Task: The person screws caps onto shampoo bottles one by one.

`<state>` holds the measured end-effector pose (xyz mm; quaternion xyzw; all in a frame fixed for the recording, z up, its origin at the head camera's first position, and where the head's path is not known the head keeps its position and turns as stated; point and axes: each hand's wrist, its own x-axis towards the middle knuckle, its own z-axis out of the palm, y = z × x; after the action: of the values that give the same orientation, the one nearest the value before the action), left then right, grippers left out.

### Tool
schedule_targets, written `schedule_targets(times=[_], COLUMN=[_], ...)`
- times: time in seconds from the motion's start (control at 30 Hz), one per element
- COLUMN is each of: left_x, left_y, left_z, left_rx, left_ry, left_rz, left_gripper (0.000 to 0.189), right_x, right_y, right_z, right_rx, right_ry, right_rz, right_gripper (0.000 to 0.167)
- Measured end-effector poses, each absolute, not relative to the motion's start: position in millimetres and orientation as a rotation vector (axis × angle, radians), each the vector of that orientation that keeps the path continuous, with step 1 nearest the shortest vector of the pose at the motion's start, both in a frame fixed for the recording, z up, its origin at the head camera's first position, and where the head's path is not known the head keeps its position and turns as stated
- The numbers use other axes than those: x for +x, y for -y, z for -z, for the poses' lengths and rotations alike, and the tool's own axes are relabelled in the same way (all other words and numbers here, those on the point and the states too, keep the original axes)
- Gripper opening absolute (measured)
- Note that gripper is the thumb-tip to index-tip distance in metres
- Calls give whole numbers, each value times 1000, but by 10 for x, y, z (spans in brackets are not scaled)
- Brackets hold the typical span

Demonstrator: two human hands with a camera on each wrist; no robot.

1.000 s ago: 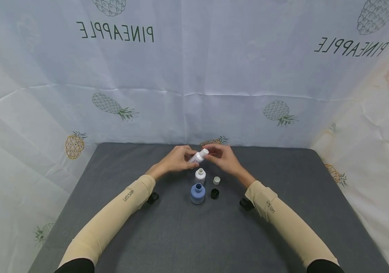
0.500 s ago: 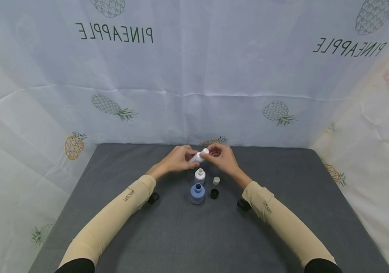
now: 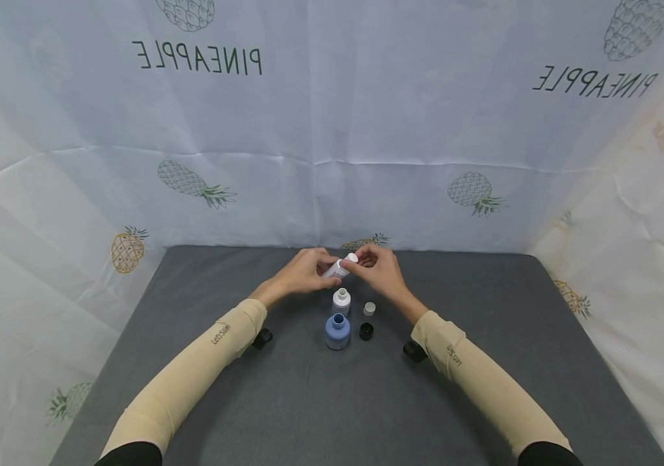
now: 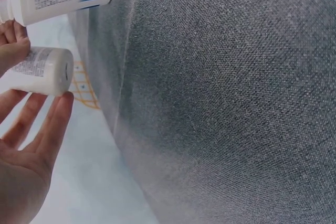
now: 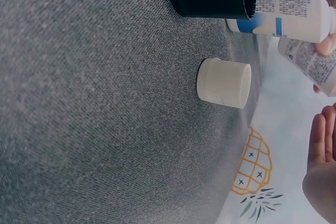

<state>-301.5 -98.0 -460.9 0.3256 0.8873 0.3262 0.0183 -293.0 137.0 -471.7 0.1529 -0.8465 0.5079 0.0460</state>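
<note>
Above the table, my left hand (image 3: 303,270) grips a small white bottle (image 3: 334,269) that leans with its top to the upper right. My right hand (image 3: 384,272) pinches the white cap (image 3: 351,258) at its top end between thumb and fingers. In the left wrist view, the printed label and base of the held bottle (image 4: 55,74) show between thumb and fingertips. Just nearer stands an uncapped white bottle (image 3: 341,300), and in front of it an uncapped blue bottle (image 3: 338,332). To their right lie a loose white cap (image 3: 369,309) and a black cap (image 3: 366,331).
A dark grey cloth covers the table (image 3: 309,401). A pale curtain (image 3: 285,116) with pineapple prints hangs behind and at both sides. Black wrist devices (image 3: 415,351) sit under both forearms.
My right thumb and fingers have shifted a little and closed in around the cap of the tilted bottle. The right forearm has edged left; the standing bottles and loose caps stay put.
</note>
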Motion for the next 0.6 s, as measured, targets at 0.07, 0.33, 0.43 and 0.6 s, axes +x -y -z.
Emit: schedule_targets(times=[0.07,0.33,0.43,0.6], left_x=[-3017,-3023,-3023,-3035], left_y=[979,977,971,968], left_z=[4609,4616,4619,4637], left_rx=[1015,1028,1025,1012], left_ry=[-2754,-2755,-2753,-2757], left_rz=[-1010,-1013,-1008,-1002], left_gripper=[46,46,45,44], right_x=[-2929,-2933,-2932,-2924], right_y=[-1372,-1387,-1394,-1409], right_z=[4714,4727,4737,4725], right_rx=[463,479,478,498], right_ry=[2581,2585,2607,2618], right_rz=[-1554,-1542,-1533,-1591], right_gripper=[31,31,33,35])
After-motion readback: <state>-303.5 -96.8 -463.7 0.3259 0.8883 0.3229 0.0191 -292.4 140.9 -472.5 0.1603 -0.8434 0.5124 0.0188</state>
